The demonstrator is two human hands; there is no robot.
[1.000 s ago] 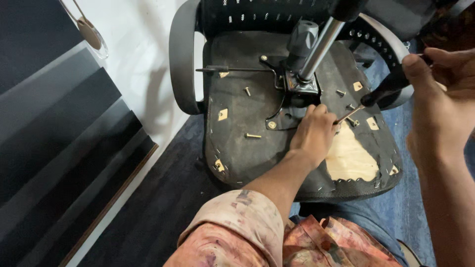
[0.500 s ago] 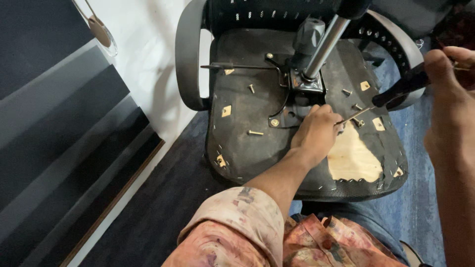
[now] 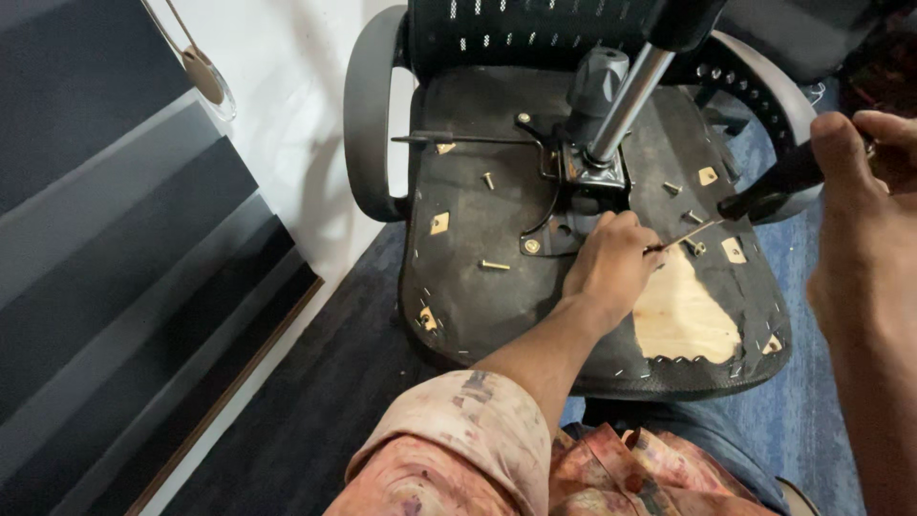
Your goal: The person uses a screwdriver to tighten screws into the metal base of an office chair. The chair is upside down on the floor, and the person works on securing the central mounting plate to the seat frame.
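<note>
An upturned office chair seat (image 3: 478, 296) lies in front of me, its black underside up, with a chrome gas cylinder (image 3: 626, 105) rising from the metal mechanism plate (image 3: 583, 172). My left hand (image 3: 607, 263) rests on the seat beside the plate, fingertips pinching at the tip of a screwdriver shaft (image 3: 683, 236). My right hand (image 3: 860, 191) is closed around the screwdriver's black handle (image 3: 769, 191) at the right. Loose brass screws (image 3: 495, 265) lie on the seat. A bare plywood patch (image 3: 683, 315) shows where the black covering is torn.
The chair's grey armrests curve at left (image 3: 368, 124) and right (image 3: 764, 91). A mesh backrest (image 3: 535, 29) lies beyond the seat. A lever rod (image 3: 458, 139) sticks out left of the plate. White floor and dark stepped panels (image 3: 124, 287) lie to the left.
The view has shifted slightly, the chair drifting right. My left hand stays by the screwdriver tip and my right hand keeps hold of the handle.
</note>
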